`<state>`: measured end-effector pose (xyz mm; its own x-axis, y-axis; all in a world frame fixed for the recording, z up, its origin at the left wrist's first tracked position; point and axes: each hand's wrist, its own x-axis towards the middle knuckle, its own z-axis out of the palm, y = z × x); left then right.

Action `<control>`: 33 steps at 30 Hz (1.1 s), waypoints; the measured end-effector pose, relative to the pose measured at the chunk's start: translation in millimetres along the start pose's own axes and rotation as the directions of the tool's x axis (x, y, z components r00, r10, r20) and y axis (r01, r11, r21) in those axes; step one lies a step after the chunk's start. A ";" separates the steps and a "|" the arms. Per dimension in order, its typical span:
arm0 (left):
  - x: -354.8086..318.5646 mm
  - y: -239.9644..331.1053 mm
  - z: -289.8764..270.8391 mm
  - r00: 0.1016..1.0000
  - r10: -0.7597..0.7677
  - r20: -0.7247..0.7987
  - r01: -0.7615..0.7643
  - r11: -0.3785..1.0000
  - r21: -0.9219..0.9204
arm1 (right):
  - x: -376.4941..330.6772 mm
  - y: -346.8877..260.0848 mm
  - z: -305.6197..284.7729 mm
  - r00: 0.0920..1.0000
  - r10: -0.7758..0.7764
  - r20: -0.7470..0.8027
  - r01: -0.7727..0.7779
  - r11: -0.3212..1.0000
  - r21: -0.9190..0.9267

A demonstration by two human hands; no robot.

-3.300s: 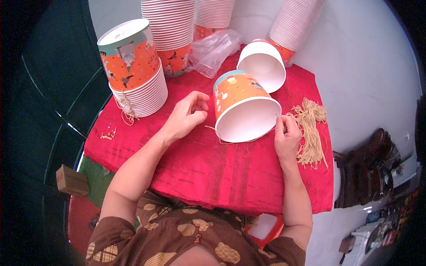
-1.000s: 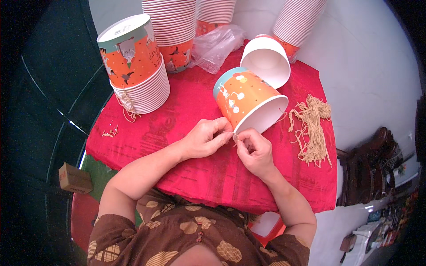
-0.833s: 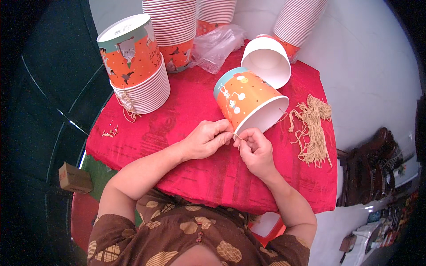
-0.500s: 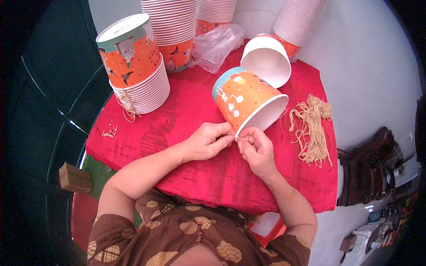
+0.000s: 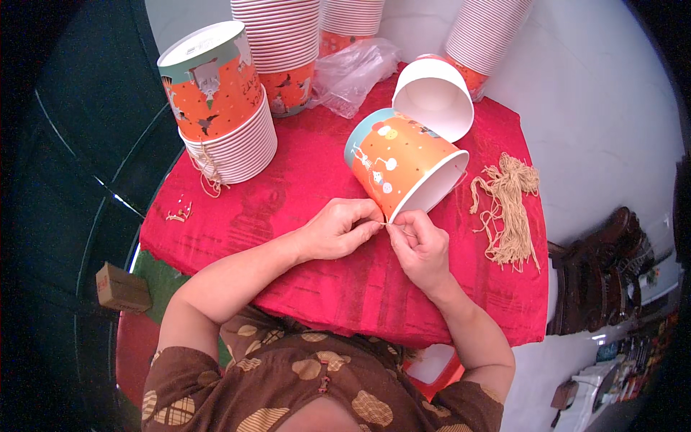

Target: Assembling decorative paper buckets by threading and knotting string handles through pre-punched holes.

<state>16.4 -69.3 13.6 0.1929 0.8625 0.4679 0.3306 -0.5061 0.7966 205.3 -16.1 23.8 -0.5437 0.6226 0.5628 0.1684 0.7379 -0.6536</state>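
An orange paper bucket (image 5: 399, 167) with a teal top band lies on its side on the red tablecloth (image 5: 324, 288), its white mouth facing lower right. My left hand (image 5: 338, 229) and my right hand (image 5: 421, 245) meet just below its rim, fingertips pinched on a thin tan string (image 5: 394, 227) that runs to the rim. A bundle of tan strings (image 5: 507, 209) lies to the right of my right hand.
A second bucket (image 5: 435, 97) lies behind with its white inside showing. A stack of buckets (image 5: 219, 108) stands at the left, taller stacks (image 5: 277, 36) at the back, beside a clear plastic bag (image 5: 353, 72). Small string scraps (image 5: 180, 214) lie near the left table edge.
Both hands left the bucket's sides and came together below its rim, pinching the string. The bucket rolled slightly, its mouth now pointing more to the right. Over the last second the hands barely moved.
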 end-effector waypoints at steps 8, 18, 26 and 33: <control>0.0 3.1 0.0 0.999 -0.053 0.006 0.053 0.999 0.010 | -2.5 4.9 2.3 0.999 -0.016 -0.033 0.013 0.996 -0.090; -0.4 0.2 1.7 1.000 -0.026 -0.009 0.026 0.999 0.040 | 0.4 3.9 3.2 0.950 -0.311 -0.037 0.278 0.892 -0.357; 0.6 -0.9 3.9 0.997 -0.081 -0.014 0.080 0.995 -0.065 | 0.6 5.8 3.5 0.955 -0.296 -0.018 0.277 0.911 -0.306; 0.4 -5.3 4.8 0.995 -0.083 -0.046 0.082 0.996 -0.025 | 1.2 3.6 -0.1 0.976 -0.219 0.019 0.219 0.962 -0.161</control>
<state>19.1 -66.4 7.8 0.1220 0.9008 0.4168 0.3221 -0.4332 0.8418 205.3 -12.7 22.2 -0.5831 0.4411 0.6822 0.1756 0.8884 -0.4242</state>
